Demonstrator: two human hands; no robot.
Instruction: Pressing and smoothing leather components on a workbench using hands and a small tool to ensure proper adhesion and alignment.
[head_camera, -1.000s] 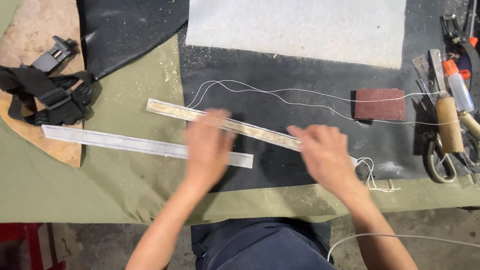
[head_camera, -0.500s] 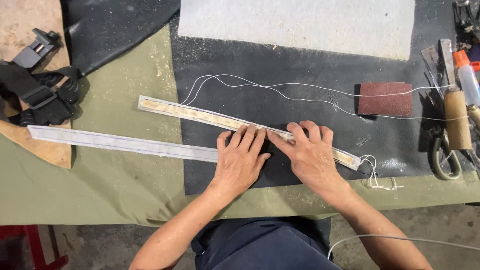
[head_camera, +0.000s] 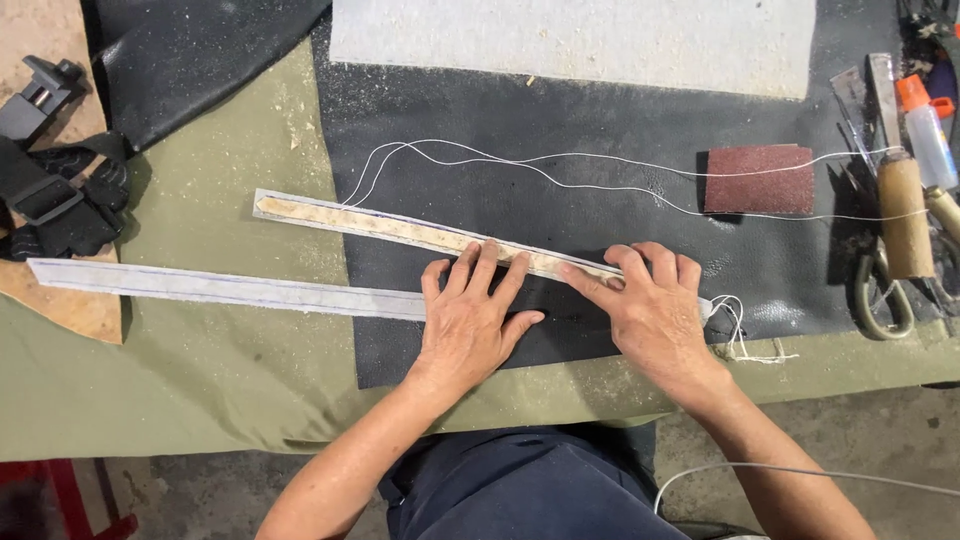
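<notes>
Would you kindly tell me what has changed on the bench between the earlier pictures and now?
The left hand slid right along the tan strip, from its middle to just beside the right hand. Both hands now press flat, side by side, on the strip's right part. The strip itself has shifted slightly right. The white strip, thread, sandpaper block and tools stayed put.

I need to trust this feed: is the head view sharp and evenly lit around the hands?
Head view: sharp, evenly lit; left hand and right hand unblurred on the tan strip; only soft shadows; faint sheen on the black leather sheet; no glare.
</notes>
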